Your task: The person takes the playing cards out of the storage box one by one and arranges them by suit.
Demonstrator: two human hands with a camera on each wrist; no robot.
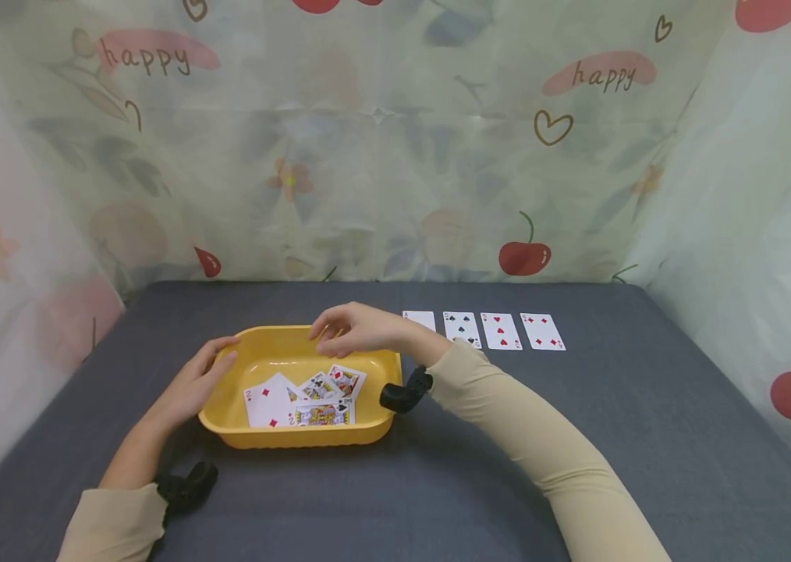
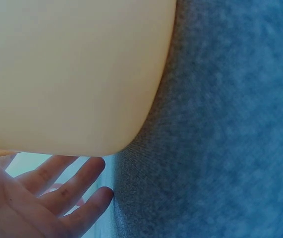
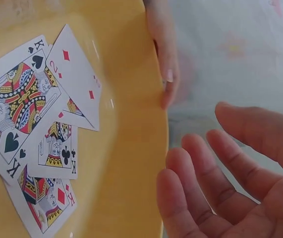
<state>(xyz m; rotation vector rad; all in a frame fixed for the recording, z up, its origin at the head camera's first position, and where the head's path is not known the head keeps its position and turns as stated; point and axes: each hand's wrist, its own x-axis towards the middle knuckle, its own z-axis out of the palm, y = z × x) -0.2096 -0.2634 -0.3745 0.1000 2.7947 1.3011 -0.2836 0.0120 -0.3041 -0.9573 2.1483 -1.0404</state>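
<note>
A yellow plastic tray (image 1: 297,439) stands on the dark cloth. Inside it overlap a two of diamonds (image 1: 265,398), a king of spades (image 1: 324,414), a king of clubs (image 3: 56,151) and a king of diamonds (image 3: 49,201), face up. My left hand (image 1: 193,381) is at the tray's left rim, thumb by the edge; in the left wrist view its fingers (image 2: 72,191) stretch out along the outer wall. Over the back right of the tray hovers my right hand (image 1: 360,328), empty, with fingers (image 3: 215,181) loosely bent.
Right of the tray, a row of face-up cards lies at the back: one partly hidden card (image 1: 420,318), a five of spades (image 1: 462,329), a three of hearts (image 1: 501,332) and a four of diamonds (image 1: 543,332). Patterned curtains (image 1: 381,172) enclose the dark table (image 1: 508,468).
</note>
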